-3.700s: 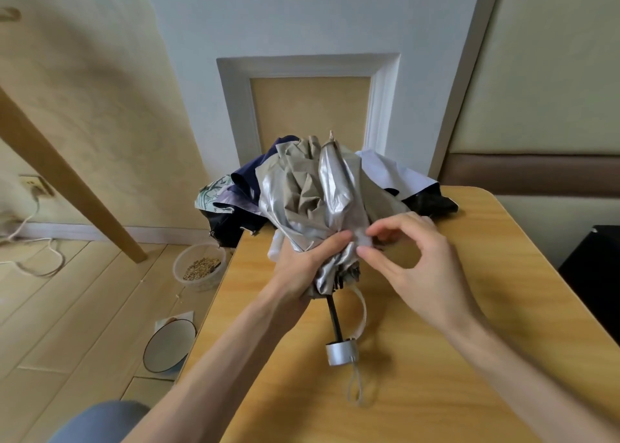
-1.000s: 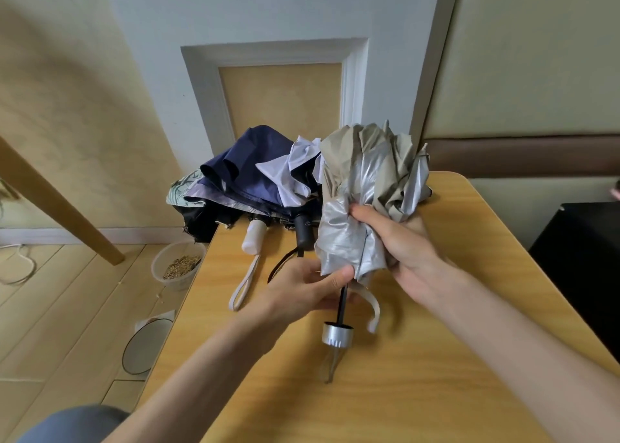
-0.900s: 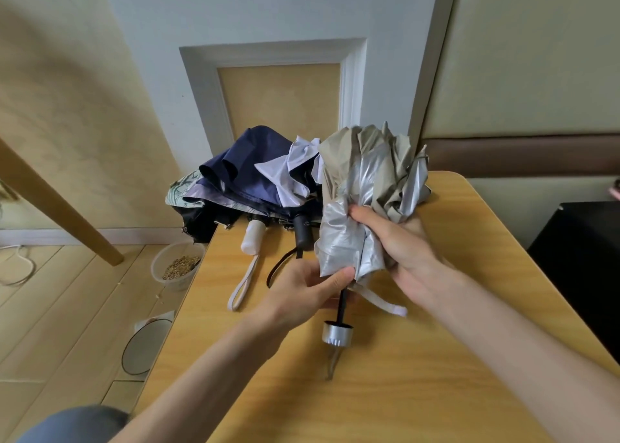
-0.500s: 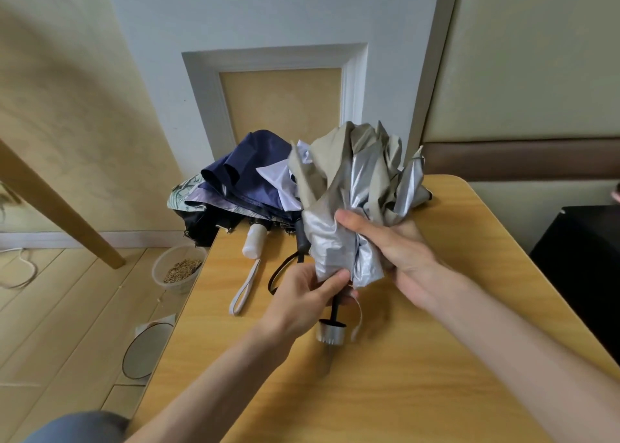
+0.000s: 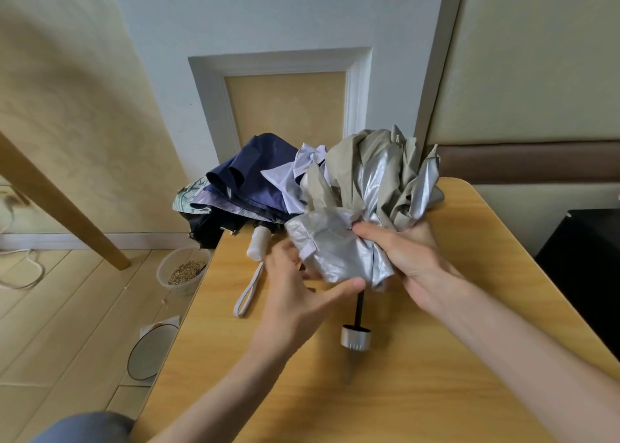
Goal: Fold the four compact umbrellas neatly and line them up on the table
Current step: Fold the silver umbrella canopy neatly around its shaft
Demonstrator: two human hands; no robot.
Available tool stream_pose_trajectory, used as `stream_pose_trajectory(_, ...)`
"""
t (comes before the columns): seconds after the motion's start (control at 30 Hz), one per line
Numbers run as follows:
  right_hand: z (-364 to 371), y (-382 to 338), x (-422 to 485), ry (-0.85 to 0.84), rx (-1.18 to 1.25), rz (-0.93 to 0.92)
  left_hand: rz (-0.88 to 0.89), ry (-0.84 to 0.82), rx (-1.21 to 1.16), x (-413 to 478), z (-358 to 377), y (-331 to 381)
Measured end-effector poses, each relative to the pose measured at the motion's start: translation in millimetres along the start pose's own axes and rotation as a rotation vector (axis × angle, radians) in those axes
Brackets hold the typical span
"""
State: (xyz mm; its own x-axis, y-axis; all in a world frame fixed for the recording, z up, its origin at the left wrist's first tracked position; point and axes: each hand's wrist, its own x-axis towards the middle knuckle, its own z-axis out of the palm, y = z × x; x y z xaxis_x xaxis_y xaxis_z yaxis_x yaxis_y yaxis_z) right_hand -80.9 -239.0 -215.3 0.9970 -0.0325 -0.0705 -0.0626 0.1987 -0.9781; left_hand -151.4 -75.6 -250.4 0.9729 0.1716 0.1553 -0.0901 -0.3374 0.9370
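Hands report: right hand (image 5: 407, 258) grips the silver umbrella (image 5: 335, 246); left hand (image 5: 295, 296) has opened to wrap its fabric, folding unfinished.

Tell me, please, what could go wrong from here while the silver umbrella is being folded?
1. Fabric of the silver umbrella bunches unevenly above the right hand that grips it. If the left hand rolls it like this, it would likely end up lumpy.
2. The pile of other umbrellas overhangs the far left corner of the table. A nudge could tip it towards the bowl on the floor.
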Motion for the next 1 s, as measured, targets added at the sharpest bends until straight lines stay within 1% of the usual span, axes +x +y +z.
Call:
stream_pose_trajectory(0.07,0.6,-0.3,1.0,0.013,0.012,-0.016,0.139,0.217,0.164,-1.8,2.2,-2.1)
stream_pose_trajectory(0.1,1.2,0.0,1.2,0.015,0.017,-0.022,0.228,0.293,0.238,-2.3,3.5,-1.6)
stream_pose_trajectory(0.13,1.9,-0.1,0.1,0.013,0.020,-0.024,0.310,0.335,0.273,-3.0,5.4,0.4)
stream_pose_trajectory(0.2,2.8,0.4,-1.1,0.005,0.014,-0.026,0.400,0.319,0.241,-6.5,11.3,7.2)
stream_pose_trajectory(0.23,2.9,0.6,-1.6,-0.001,0.005,-0.029,0.383,0.269,0.194,-8.1,14.5,9.8)
stream_pose_trajectory(0.27,2.4,0.0,-2.6,-0.013,-0.002,-0.032,0.324,0.206,0.141,-8.8,17.1,12.5)
stream_pose_trajectory(0.33,2.4,-1.5,-5.2,-0.065,0.012,-0.027,0.157,0.064,0.017,-5.5,20.6,19.3)
stream_pose_trajectory(0.43,5.8,-4.2,-13.0,-0.236,0.122,-0.007,-0.011,-0.161,-0.290,10.0,21.3,29.3)
stream_pose_trajectory(0.47,6.8,-4.4,-15.7,-0.291,0.123,-0.013,-0.015,-0.210,-0.333,15.6,20.6,32.5)
stream_pose_trajectory(0.5,7.8,-4.6,-17.3,-0.335,0.114,-0.015,0.025,-0.243,-0.348,19.7,20.6,34.5)
stream_pose_trajectory(0.57,9.6,-7.2,-19.5,-0.393,0.123,0.023,0.106,-0.282,-0.380,25.5,19.4,34.6)
stream_pose_trajectory(0.7,10.3,-15.4,-20.7,-0.492,0.162,0.129,0.058,-0.310,-0.366,31.0,8.5,29.7)
stream_pose_trajectory(0.83,9.3,-20.8,-21.3,-0.554,-0.151,0.066,0.007,-0.297,-0.317,32.9,3.4,26.9)
stream_pose_trajectory(0.9,9.5,-23.7,-20.6,-0.541,-0.238,0.040,-0.064,-0.272,-0.314,32.0,4.1,27.5)
stream_pose_trajectory(1.0,7.1,-31.9,-18.9,-0.568,-0.362,-0.033,-0.182,-0.246,-0.343,33.6,1.8,21.3)
